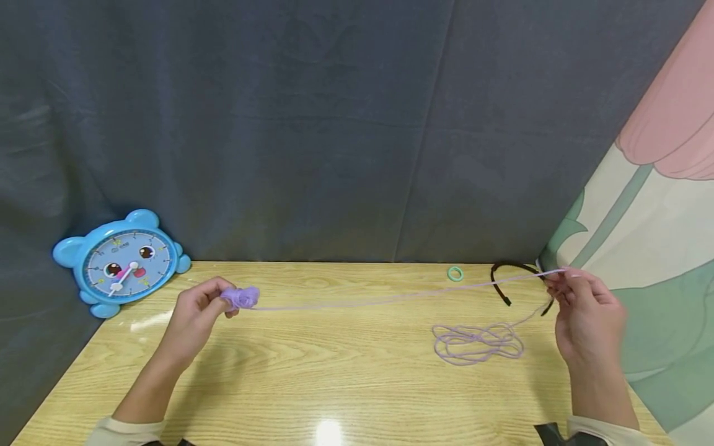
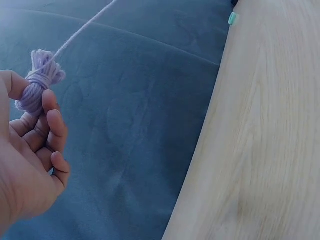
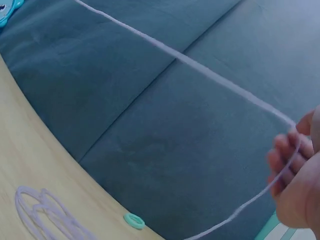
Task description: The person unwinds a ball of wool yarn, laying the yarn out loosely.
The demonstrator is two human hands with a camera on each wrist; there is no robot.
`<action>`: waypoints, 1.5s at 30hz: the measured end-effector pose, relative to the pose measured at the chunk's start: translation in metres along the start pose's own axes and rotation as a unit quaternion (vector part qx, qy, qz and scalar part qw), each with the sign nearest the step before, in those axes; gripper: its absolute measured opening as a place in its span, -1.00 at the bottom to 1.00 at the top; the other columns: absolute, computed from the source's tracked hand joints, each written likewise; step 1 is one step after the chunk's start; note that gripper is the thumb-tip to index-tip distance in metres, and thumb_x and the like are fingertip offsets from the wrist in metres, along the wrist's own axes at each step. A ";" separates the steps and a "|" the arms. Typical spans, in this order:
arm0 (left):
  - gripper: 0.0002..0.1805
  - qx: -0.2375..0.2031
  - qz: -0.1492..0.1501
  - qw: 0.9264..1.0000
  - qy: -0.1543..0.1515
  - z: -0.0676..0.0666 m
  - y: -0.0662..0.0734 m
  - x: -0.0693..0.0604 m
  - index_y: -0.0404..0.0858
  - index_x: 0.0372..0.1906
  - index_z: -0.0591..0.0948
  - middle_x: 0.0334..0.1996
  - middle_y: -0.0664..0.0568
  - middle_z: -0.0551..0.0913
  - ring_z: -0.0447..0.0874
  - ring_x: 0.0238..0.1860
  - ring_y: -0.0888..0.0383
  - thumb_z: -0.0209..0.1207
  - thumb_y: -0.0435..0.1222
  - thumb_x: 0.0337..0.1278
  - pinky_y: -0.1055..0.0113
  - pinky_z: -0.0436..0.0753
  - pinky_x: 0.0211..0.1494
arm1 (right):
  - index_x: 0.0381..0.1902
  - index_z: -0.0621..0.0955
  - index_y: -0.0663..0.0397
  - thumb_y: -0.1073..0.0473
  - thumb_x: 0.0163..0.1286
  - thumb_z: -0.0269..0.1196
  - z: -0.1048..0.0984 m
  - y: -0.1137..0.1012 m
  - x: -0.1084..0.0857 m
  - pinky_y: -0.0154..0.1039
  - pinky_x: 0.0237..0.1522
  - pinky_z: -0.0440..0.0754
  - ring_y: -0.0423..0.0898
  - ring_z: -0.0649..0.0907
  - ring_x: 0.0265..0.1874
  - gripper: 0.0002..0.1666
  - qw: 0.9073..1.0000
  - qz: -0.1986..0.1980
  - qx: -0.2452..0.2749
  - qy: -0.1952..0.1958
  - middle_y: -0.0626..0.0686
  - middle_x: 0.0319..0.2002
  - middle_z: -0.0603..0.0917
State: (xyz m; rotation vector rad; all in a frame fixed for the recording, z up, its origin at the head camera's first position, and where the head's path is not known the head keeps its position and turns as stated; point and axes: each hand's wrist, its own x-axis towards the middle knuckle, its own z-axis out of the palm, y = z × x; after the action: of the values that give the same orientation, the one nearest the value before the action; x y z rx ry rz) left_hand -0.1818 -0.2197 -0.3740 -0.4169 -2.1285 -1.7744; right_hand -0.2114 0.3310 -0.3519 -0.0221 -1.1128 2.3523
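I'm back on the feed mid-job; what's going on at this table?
A person's left hand pinches a small tied bundle of purple yarn. The right hand holds the strand running from it, stretched above the light wooden table. Beyond that grip, the yarn drops to loose pale-purple loops on the tabletop. Behind them lie a mint-green ring and a black curved headband.

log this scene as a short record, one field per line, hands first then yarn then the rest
left hand: pinches purple yarn bundle
right hand: pinches the strand
strand: runs from yarn bundle to right hand
loops: loose on table, nearer right hand
far edge: green ring, black headband
far left: blue clock
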 end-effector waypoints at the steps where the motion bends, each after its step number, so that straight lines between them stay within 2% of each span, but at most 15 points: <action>1: -0.79 0.005 0.000 1.000 -0.005 0.001 -0.001 0.000 -0.41 -0.32 0.60 -0.49 0.18 0.63 0.56 -0.45 0.24 -0.02 -0.64 0.25 0.44 0.58 -0.29 | -0.28 0.70 0.39 0.44 0.46 0.23 -0.001 0.001 0.000 -0.39 -0.24 0.72 -0.09 0.78 -0.40 -0.88 1.000 0.011 -0.020 -0.006 0.13 -0.40 0.81; 5: -0.83 0.020 -0.003 1.000 -0.024 0.006 -0.002 -0.002 -0.47 -0.31 0.59 -0.48 0.19 0.62 0.57 -0.44 0.25 -0.01 -0.64 0.25 0.44 0.59 -0.29 | -0.13 0.73 0.25 0.34 0.50 0.23 -0.003 0.011 -0.003 -0.47 0.03 0.68 -0.18 0.83 -0.18 -0.85 0.994 0.047 -0.082 -0.055 0.02 -0.22 0.86; 12: -0.83 0.049 -0.001 0.998 -0.040 0.014 -0.001 -0.002 -0.46 -0.31 0.61 -0.47 0.20 0.62 0.57 -0.42 0.24 0.00 -0.62 0.28 0.44 0.61 -0.28 | -0.07 0.71 0.27 0.36 0.54 0.18 0.020 0.049 -0.021 -0.40 0.05 0.70 -0.16 0.82 -0.11 -0.82 0.982 0.031 -0.125 -0.140 0.00 -0.16 0.85; 14: -0.83 0.049 -0.001 0.998 -0.041 0.015 -0.001 -0.003 -0.46 -0.31 0.61 -0.47 0.20 0.62 0.58 -0.42 0.24 0.00 -0.61 0.28 0.44 0.61 -0.27 | -0.01 0.69 0.30 0.32 0.56 0.17 0.029 0.061 -0.031 -0.39 0.10 0.69 -0.17 0.80 -0.07 -0.80 0.972 0.041 -0.166 -0.164 -0.04 -0.12 0.83; 19: -0.83 0.047 0.002 0.998 -0.040 0.017 -0.001 -0.003 -0.47 -0.31 0.60 -0.46 0.21 0.63 0.58 -0.42 0.25 0.00 -0.62 0.28 0.44 0.62 -0.27 | 0.14 0.58 0.40 0.19 0.59 0.17 0.054 0.093 -0.057 -0.36 0.18 0.66 -0.20 0.75 0.01 -0.64 0.933 0.076 -0.274 -0.219 -0.08 -0.05 0.80; 21: -0.83 0.046 0.003 0.998 -0.038 0.018 -0.001 -0.003 -0.48 -0.31 0.60 -0.47 0.21 0.63 0.58 -0.42 0.26 -0.01 -0.62 0.28 0.44 0.62 -0.27 | 0.16 0.55 0.45 0.21 0.59 0.17 0.065 0.106 -0.068 -0.33 0.18 0.66 -0.19 0.75 0.01 -0.62 0.927 0.095 -0.274 -0.238 -0.06 -0.05 0.80; 25: -0.83 0.047 0.004 0.998 -0.036 0.019 0.000 -0.002 -0.47 -0.31 0.61 -0.47 0.21 0.62 0.58 -0.42 0.25 0.00 -0.62 0.28 0.44 0.62 -0.27 | 0.15 0.54 0.50 0.27 0.57 0.15 0.089 0.126 -0.091 -0.29 0.21 0.67 -0.15 0.75 0.03 -0.63 0.917 0.134 -0.242 -0.288 -0.01 -0.03 0.78; 29: -0.82 0.052 0.007 0.998 -0.036 0.019 0.000 -0.002 -0.47 -0.31 0.61 -0.47 0.22 0.62 0.59 -0.42 0.26 0.00 -0.61 0.28 0.44 0.63 -0.27 | 0.14 0.56 0.47 0.24 0.54 0.19 0.109 0.144 -0.111 -0.27 0.20 0.67 -0.15 0.74 0.03 -0.62 0.902 0.152 -0.222 -0.337 0.02 -0.01 0.76; 32: -0.82 0.055 0.008 0.998 -0.035 0.019 0.000 -0.003 -0.47 -0.31 0.61 -0.47 0.22 0.62 0.59 -0.42 0.26 0.00 -0.61 0.28 0.44 0.64 -0.27 | 0.13 0.59 0.40 0.20 0.54 0.21 0.121 0.159 -0.123 -0.27 0.20 0.66 -0.15 0.73 0.02 -0.63 0.891 0.167 -0.223 -0.359 0.10 0.03 0.74; 37: -0.83 0.059 0.009 0.998 -0.033 0.019 0.000 -0.003 -0.46 -0.31 0.61 -0.47 0.22 0.62 0.59 -0.42 0.26 0.01 -0.60 0.29 0.43 0.65 -0.28 | 0.15 0.61 0.25 0.18 0.56 0.21 0.136 0.182 -0.140 -0.31 0.25 0.63 -0.11 0.72 0.07 -0.67 0.864 0.198 -0.238 -0.396 0.25 0.14 0.69; 41: -0.83 0.057 0.013 0.998 -0.036 0.021 0.000 -0.003 -0.46 -0.31 0.61 -0.46 0.24 0.64 0.60 -0.43 0.28 0.02 -0.61 0.29 0.43 0.65 -0.28 | 0.22 0.58 0.20 0.18 0.57 0.18 0.145 0.198 -0.154 -0.33 0.29 0.61 0.03 0.69 0.17 -0.64 0.843 0.219 -0.232 -0.433 0.28 0.19 0.67; 45: -0.84 0.057 0.022 0.997 -0.042 0.022 -0.001 -0.002 -0.46 -0.31 0.61 -0.47 0.26 0.63 0.60 -0.43 0.30 0.02 -0.61 0.28 0.43 0.64 -0.29 | 0.28 0.55 0.24 0.18 0.58 0.18 0.151 0.206 -0.167 -0.22 0.30 0.63 0.07 0.71 0.18 -0.59 0.824 0.233 -0.213 -0.471 0.33 0.19 0.67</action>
State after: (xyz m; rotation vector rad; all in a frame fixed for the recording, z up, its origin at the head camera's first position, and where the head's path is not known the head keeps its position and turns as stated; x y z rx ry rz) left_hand -0.1816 -0.1980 -0.3795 -0.5119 -2.2473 -1.6294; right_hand -0.1977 0.0372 -0.4354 0.8942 -2.3101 2.4761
